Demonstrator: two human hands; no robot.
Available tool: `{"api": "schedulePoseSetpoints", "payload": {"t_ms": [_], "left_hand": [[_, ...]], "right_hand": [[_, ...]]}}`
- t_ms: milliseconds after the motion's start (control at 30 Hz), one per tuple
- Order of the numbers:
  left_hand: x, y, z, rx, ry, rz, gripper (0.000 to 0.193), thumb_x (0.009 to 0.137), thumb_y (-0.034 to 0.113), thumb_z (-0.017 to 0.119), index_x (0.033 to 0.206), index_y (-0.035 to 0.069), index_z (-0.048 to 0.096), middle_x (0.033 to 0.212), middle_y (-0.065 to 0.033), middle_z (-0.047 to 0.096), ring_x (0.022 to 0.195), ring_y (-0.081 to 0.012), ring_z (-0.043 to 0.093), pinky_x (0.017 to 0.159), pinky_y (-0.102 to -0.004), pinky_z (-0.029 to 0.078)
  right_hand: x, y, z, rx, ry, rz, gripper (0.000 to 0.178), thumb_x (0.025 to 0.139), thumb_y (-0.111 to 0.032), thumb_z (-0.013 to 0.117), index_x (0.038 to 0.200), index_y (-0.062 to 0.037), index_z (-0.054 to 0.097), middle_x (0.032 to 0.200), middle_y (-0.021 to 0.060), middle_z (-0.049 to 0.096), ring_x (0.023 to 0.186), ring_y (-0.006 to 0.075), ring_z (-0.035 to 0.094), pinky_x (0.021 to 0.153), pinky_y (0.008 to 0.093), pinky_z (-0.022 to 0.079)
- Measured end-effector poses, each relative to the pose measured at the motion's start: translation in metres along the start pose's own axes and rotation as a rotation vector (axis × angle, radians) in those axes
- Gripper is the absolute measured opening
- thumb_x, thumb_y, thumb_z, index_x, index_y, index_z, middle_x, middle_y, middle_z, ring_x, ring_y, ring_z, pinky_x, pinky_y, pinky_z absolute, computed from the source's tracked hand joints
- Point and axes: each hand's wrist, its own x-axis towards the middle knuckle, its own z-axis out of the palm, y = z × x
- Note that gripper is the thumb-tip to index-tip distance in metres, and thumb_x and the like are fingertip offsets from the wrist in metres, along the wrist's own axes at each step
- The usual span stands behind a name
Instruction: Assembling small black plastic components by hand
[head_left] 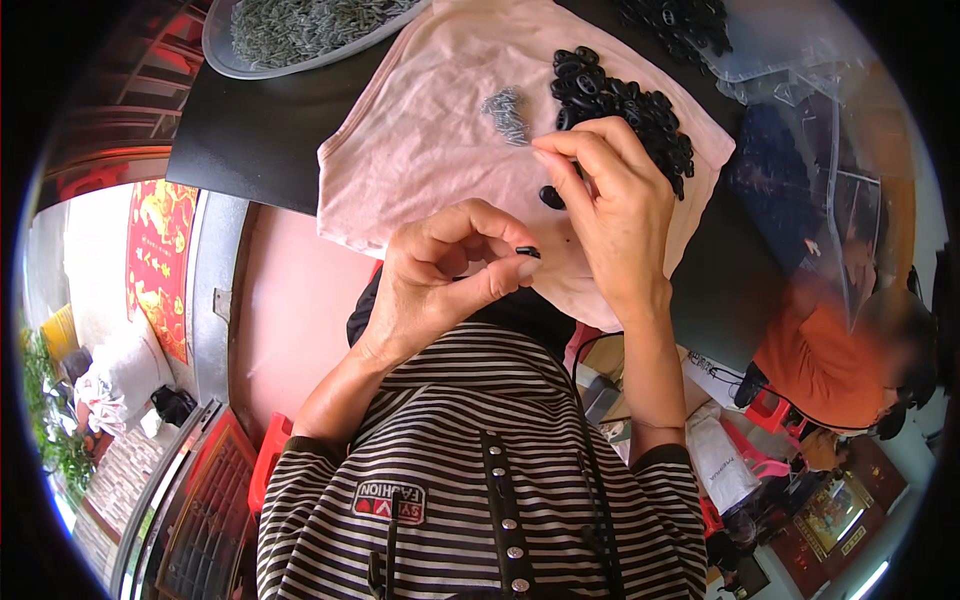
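My left hand (445, 268) pinches a small black oval piece (528, 251) between thumb and forefinger, above the near edge of a pink cloth (400, 160). My right hand (615, 205) is raised over the cloth with thumb and forefinger pressed together. Whatever sits between those fingertips is too small to make out. Just beyond them lies a little heap of thin silvery metal pieces (507, 115). A larger pile of black oval pieces (610, 100) spreads behind the right hand, partly hidden by it. One loose black piece (551, 197) rests beside my right thumb.
On the black table (250, 125), a clear plastic tub (225, 62) full of small metal pieces stands at the far left. More black pieces (685, 25) lie at the far right, near clear plastic bags (790, 50). A person in an orange top (820, 340) is at the right.
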Motion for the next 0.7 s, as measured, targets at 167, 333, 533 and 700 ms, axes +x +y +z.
{"api": "schedulePoseSetpoints", "payload": {"t_ms": [167, 333, 533, 700], "left_hand": [[0.011, 0.003, -0.014, 0.198, 0.078, 0.107, 0.014, 0.081, -0.003, 0.065, 0.094, -0.001, 0.059, 0.098, -0.0060, 0.061, 0.079, -0.0103, 0.061, 0.070, -0.0235, 0.049], [0.018, 0.010, -0.012, 0.653, 0.151, 0.257, 0.018, 0.079, -0.010, 0.058, 0.096, -0.004, 0.056, 0.119, -0.0142, 0.055, 0.100, -0.0185, 0.058, 0.085, -0.0289, 0.051], [0.017, 0.018, -0.012, 0.758, 0.127, 0.196, 0.017, 0.079, -0.007, 0.060, 0.095, -0.002, 0.056, 0.120, -0.0124, 0.056, 0.099, -0.0212, 0.058, 0.082, -0.0290, 0.052], [0.013, 0.025, -0.010, 0.961, 0.068, 0.284, 0.016, 0.074, -0.001, 0.063, 0.089, 0.000, 0.056, 0.111, -0.0140, 0.059, 0.095, -0.0341, 0.052, 0.083, -0.0383, 0.045]], "right_hand": [[0.006, 0.004, 0.012, -0.106, -0.032, -0.012, 0.007, 0.079, -0.008, 0.068, 0.085, -0.0073, 0.066, 0.081, 0.0039, 0.060, 0.061, 0.0221, 0.060, 0.053, 0.0309, 0.047], [0.005, 0.001, 0.014, -0.087, -0.026, 0.028, 0.009, 0.077, -0.007, 0.070, 0.085, -0.0074, 0.066, 0.080, 0.0038, 0.061, 0.061, 0.0217, 0.061, 0.053, 0.0300, 0.047], [0.003, 0.000, 0.017, -0.048, 0.000, 0.071, 0.009, 0.076, -0.006, 0.070, 0.084, -0.0079, 0.065, 0.079, 0.0037, 0.062, 0.061, 0.0220, 0.061, 0.052, 0.0297, 0.048], [0.002, -0.002, 0.016, -0.064, -0.026, 0.068, 0.009, 0.077, -0.007, 0.070, 0.084, -0.0082, 0.065, 0.079, 0.0039, 0.062, 0.063, 0.0231, 0.062, 0.053, 0.0302, 0.049]]}}
